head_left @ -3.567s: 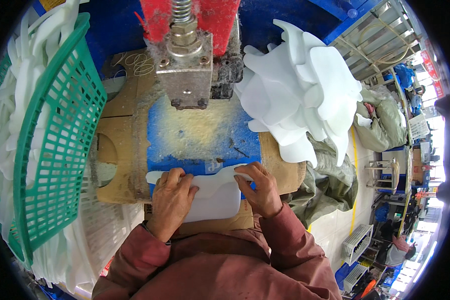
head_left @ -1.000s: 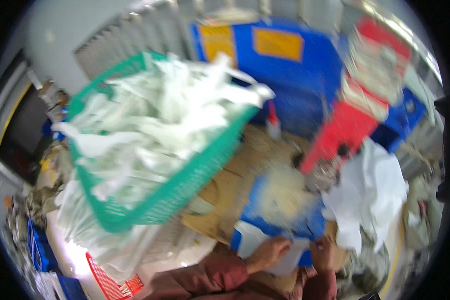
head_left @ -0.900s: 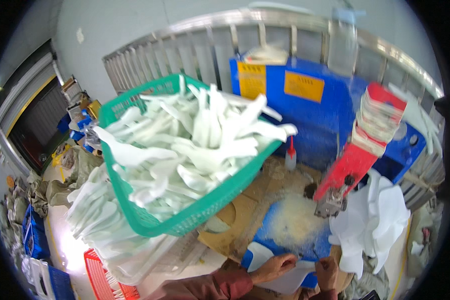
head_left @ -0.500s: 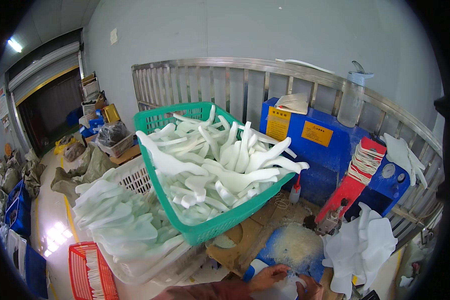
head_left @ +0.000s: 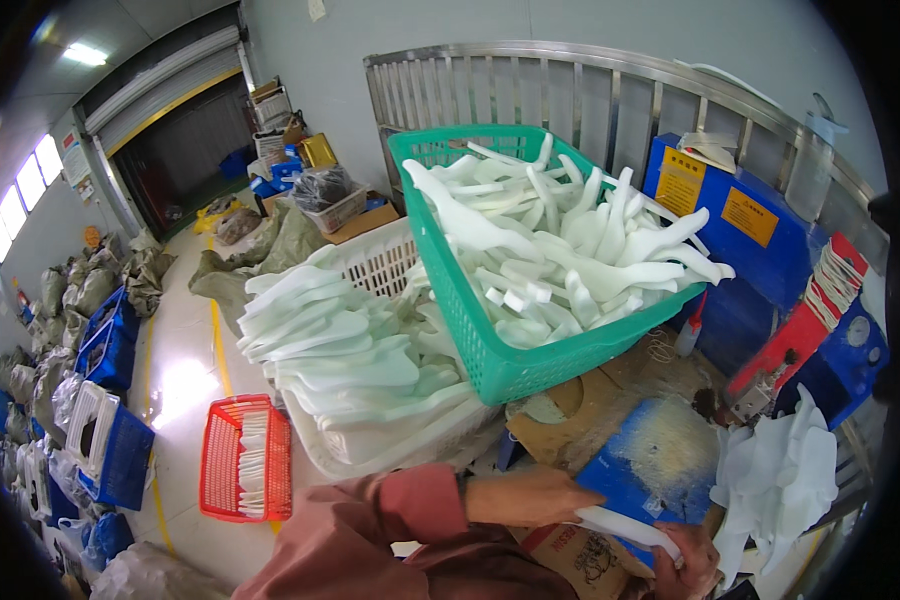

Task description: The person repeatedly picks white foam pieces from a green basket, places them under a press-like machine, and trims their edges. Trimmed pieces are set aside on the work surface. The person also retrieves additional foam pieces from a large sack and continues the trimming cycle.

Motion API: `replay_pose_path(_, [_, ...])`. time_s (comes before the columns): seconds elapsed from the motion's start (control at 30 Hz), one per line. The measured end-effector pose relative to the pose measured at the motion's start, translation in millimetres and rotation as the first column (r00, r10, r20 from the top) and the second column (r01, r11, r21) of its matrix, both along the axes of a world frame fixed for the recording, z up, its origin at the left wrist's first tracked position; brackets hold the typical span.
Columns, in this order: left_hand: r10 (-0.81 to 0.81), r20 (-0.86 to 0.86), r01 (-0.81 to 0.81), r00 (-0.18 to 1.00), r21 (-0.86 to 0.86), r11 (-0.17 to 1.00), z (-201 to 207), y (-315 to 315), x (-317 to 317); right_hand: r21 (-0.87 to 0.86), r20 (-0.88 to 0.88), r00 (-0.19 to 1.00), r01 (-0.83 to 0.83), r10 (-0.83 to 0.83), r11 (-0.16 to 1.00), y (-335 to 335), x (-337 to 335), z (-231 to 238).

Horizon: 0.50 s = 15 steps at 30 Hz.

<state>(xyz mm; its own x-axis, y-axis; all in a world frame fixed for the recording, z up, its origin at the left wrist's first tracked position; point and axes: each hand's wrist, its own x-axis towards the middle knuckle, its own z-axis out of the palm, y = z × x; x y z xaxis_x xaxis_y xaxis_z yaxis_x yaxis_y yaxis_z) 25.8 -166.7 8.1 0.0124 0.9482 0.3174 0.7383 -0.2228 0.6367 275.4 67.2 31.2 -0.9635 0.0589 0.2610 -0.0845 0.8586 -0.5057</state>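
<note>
My left hand (head_left: pixel 538 497) is closed on one end of a long white foam piece (head_left: pixel 625 524), in front of the dusty blue board (head_left: pixel 610 462). Curled around the piece's other end is my right hand (head_left: pixel 688 562), lower and to the right. The piece lies slantwise between both hands. Beyond them stands a green plastic basket (head_left: pixel 500 372), heaped with curved white foam pieces (head_left: pixel 580 235). To the right of the board hangs a bunch of thin white pieces (head_left: pixel 778 480).
A white basket (head_left: pixel 375 440) with stacked white pieces (head_left: pixel 340 345) stands left of the green one. A red basket (head_left: pixel 215 460) sits on the floor. Behind the board are a blue machine (head_left: pixel 715 260), its red arm (head_left: pixel 795 320), and a small red-tipped bottle (head_left: pixel 688 335). A metal railing (head_left: pixel 615 110) runs behind.
The view has turned left and downward, so the baskets appear farther right and higher. My hands are farther apart, with the white foam piece now plainly seen between them.
</note>
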Motion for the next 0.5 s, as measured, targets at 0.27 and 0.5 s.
replay_pose_path(0.27, [0.383, -0.405, -0.438, 0.831, -0.051, 0.897, 78.9, -122.4, 11.8, -0.404, -0.356, 0.933, -0.210, 0.058, 0.891, -69.6, -51.3, 10.8])
replay_pose_path(0.5, [0.787, -0.553, -0.841, 0.275, 0.259, 0.476, 151.0, -228.4, -20.9, -0.483, -0.082, 0.991, -0.129, 0.101, 0.866, -62.5, -39.7, 6.3])
